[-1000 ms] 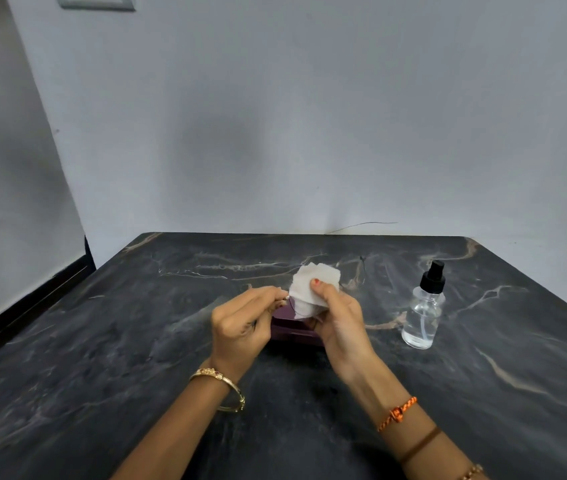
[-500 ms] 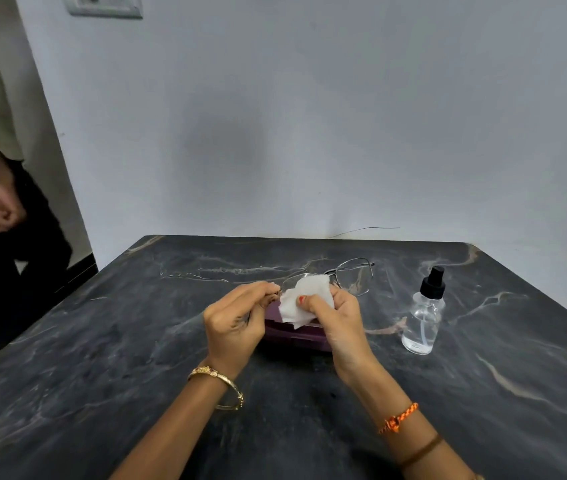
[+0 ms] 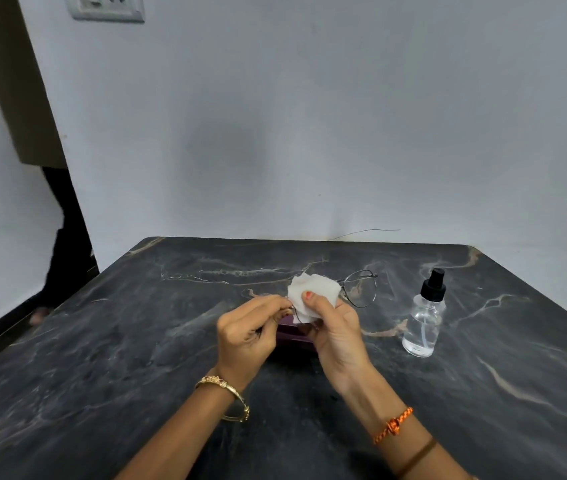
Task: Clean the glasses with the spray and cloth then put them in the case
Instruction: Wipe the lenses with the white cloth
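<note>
Pinching the wire-rimmed glasses (image 3: 360, 289) at one end, the left hand (image 3: 247, 336) steadies them above the purple case (image 3: 292, 336); the right hand (image 3: 335, 332) clamps a white cloth (image 3: 313, 294) over one lens, spray bottle (image 3: 424, 317) standing nearby.

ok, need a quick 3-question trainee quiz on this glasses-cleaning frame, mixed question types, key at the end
1. True or false: the spray bottle is lying on its side.
2. Which hand presses the white cloth against the glasses?
A. left hand
B. right hand
C. neither
3. Fill in: the purple case sits on the table, partly hidden behind the ____.

Key
1. False. It stands upright, black cap on, to the right of the hands, untouched.
2. B. The right hand has its thumb on the cloth; the left hand pinches the frame's left end.
3. hands.
</note>
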{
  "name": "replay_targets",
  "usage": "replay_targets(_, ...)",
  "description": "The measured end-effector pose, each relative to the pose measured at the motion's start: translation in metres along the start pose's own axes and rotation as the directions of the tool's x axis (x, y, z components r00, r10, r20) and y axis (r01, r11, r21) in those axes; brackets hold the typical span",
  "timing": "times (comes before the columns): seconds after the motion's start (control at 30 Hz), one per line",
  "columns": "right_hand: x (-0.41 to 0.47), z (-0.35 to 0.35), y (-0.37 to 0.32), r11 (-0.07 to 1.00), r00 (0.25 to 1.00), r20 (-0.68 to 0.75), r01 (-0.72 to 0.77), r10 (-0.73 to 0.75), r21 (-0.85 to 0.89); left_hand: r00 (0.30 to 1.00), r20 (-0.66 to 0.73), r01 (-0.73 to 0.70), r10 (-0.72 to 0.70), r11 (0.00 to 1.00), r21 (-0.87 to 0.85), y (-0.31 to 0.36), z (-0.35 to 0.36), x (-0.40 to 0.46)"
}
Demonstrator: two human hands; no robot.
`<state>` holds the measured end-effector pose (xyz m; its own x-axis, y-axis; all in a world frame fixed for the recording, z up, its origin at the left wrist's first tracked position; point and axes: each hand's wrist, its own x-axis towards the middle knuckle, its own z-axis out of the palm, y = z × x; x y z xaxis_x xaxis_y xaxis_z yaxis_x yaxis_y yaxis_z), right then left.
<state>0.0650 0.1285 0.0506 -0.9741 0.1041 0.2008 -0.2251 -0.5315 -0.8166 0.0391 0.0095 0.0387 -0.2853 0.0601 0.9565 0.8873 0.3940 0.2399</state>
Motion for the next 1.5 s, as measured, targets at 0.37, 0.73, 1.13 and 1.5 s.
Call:
replay_targets(0.37, 0.005, -0.008, -0.013, 0.941, 0.996, 0.084, 0.037, -0.009, -0.336, 0.996, -0.064, 0.064, -0.066, 0.998, -0.019, -0.003, -0.001, 0.003)
replay_targets(0.73, 0.007, -0.008, -0.009, 0.979, 0.996, -0.063, 0.051, -0.065, -0.195, 0.998, -0.033, 0.058, -0.059, 0.998, -0.040, -0.003, -0.001, 0.000)
replay_targets(1.13, 0.005, -0.007, -0.007, 0.946, 0.993, 0.087, 0.102, -0.079, -0.307, 0.999, -0.025, 0.041, -0.041, 0.999, 0.002, -0.004, -0.002, 0.000)
replay_targets(1.5, 0.004, -0.004, -0.004, 0.972, 0.993, -0.063, 0.082, -0.098, -0.218, 0.996, -0.066, 0.060, -0.063, 0.997, -0.057, 0.001, -0.004, 0.007)
